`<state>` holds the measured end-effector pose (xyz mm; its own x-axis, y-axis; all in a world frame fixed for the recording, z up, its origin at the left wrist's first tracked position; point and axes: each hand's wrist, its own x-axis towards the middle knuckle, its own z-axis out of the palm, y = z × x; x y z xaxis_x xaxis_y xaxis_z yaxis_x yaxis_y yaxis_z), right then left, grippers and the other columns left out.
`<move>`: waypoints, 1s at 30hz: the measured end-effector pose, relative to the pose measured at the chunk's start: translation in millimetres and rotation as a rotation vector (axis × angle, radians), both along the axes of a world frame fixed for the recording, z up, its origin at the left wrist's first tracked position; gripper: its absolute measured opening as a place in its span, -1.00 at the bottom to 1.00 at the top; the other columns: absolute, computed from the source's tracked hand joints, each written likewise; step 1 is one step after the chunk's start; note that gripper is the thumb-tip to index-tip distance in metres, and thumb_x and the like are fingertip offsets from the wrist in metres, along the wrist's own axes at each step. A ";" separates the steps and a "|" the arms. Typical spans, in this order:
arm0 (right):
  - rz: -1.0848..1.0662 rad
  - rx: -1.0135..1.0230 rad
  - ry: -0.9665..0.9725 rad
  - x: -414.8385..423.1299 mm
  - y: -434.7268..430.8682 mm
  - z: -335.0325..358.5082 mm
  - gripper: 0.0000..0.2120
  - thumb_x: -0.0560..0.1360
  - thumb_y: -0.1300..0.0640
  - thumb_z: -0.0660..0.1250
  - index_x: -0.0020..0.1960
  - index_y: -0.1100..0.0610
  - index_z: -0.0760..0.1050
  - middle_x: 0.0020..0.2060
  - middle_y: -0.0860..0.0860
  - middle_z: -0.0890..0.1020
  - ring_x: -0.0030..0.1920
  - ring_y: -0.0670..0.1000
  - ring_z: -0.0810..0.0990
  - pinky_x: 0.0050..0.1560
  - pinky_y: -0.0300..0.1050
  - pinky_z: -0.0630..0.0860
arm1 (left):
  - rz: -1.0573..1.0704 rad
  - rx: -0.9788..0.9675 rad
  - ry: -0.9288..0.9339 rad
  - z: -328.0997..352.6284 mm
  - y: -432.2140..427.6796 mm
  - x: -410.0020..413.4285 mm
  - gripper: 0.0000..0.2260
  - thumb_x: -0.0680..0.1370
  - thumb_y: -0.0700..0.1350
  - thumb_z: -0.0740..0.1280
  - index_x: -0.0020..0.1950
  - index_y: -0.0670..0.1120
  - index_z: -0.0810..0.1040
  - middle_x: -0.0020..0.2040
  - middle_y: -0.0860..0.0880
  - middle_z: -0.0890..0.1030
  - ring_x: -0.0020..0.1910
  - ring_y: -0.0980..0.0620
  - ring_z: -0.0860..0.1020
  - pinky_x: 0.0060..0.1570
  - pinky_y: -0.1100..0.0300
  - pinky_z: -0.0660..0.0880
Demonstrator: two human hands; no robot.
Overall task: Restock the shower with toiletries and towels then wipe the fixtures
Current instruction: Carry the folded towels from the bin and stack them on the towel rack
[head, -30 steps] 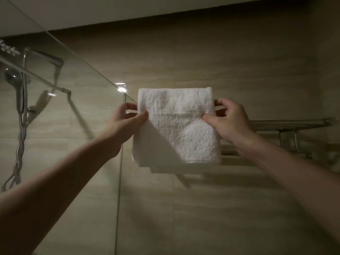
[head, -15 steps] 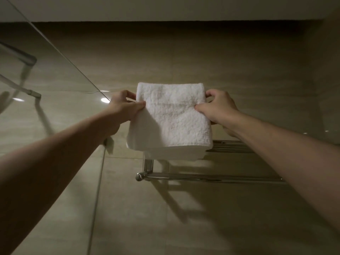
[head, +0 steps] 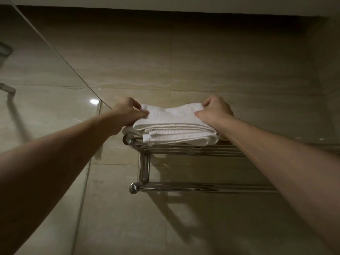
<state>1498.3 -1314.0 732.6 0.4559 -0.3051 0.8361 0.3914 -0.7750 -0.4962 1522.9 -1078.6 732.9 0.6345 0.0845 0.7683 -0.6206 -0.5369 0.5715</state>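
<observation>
A folded white towel (head: pixel 174 124) lies flat on the top shelf of a chrome wall rack (head: pixel 184 150), its folded edges facing me. My left hand (head: pixel 127 112) pinches the towel's left edge between thumb and fingers. My right hand (head: pixel 214 109) pinches its right edge the same way. Both arms reach up and forward. The towel's underside rests on the shelf bars at the rack's left end.
A lower chrome hanging bar (head: pixel 202 187) runs under the shelf. A glass shower partition (head: pixel 55 107) stands at the left, meeting the beige tiled wall (head: pixel 184 70). The ceiling edge is close above. A bit of a shower fitting (head: pixel 7 89) shows through the glass.
The towel was held upright in front of the rack; both hands have lifted it and laid it flat on the top shelf. My view has tilted upward.
</observation>
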 end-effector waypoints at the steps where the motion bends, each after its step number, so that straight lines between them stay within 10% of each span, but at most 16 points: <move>1: -0.051 -0.033 0.010 2.8 0.9 2.1 -0.69 0.50 0.11 0.41 0.21 0.04 0.45 0.03 0.00 0.57 -0.03 0.08 0.58 0.04 -0.01 0.57 | 0.003 0.011 0.005 -1.4 -2.0 4.4 -0.64 0.54 -0.08 0.46 0.28 -0.17 0.51 -0.03 -0.07 0.57 -0.15 0.05 0.56 -0.33 0.24 0.44; 10: -0.113 -0.220 0.259 31.2 -3.5 3.3 -0.87 0.44 0.15 0.41 -0.01 0.10 0.63 -0.06 0.05 0.68 -0.07 0.10 0.64 0.08 0.02 0.63 | 0.117 0.337 0.212 -8.3 3.7 27.8 -0.82 0.60 -0.18 0.35 0.05 -0.30 0.63 0.06 -0.24 0.66 -0.05 -0.11 0.60 -0.04 0.08 0.56; 17: -0.235 -0.369 0.050 15.0 0.4 3.0 -0.87 0.49 0.19 0.31 -0.14 0.10 0.63 -0.15 0.04 0.70 -0.17 0.12 0.67 -0.08 0.02 0.65 | 0.058 0.442 0.247 -2.0 -1.5 1.9 -0.72 0.59 0.04 0.35 0.14 -0.12 0.67 0.06 -0.09 0.68 0.08 -0.07 0.61 0.22 -0.01 0.55; 23: -0.049 -0.548 0.316 -13.9 7.4 -0.1 -0.58 0.61 -0.18 0.22 -0.20 0.11 0.57 -0.35 0.06 0.60 -0.44 0.01 0.46 -0.36 -0.13 0.40 | 0.074 0.443 0.295 -7.0 -14.3 -15.3 -0.66 0.59 0.22 0.25 0.02 -0.02 0.63 -0.05 -0.05 0.66 -0.09 0.01 0.62 -0.02 0.08 0.58; 30: -0.104 -0.664 0.354 -26.0 10.0 -17.2 -0.55 0.66 -0.23 0.01 -0.30 -0.01 0.19 0.03 0.12 0.55 -0.08 0.05 0.45 0.11 0.00 0.51 | 0.113 0.548 0.294 -28.7 -31.0 -41.1 -0.52 0.67 0.24 0.03 0.11 -0.09 0.57 -0.06 -0.11 0.59 -0.11 -0.02 0.53 -0.07 0.12 0.45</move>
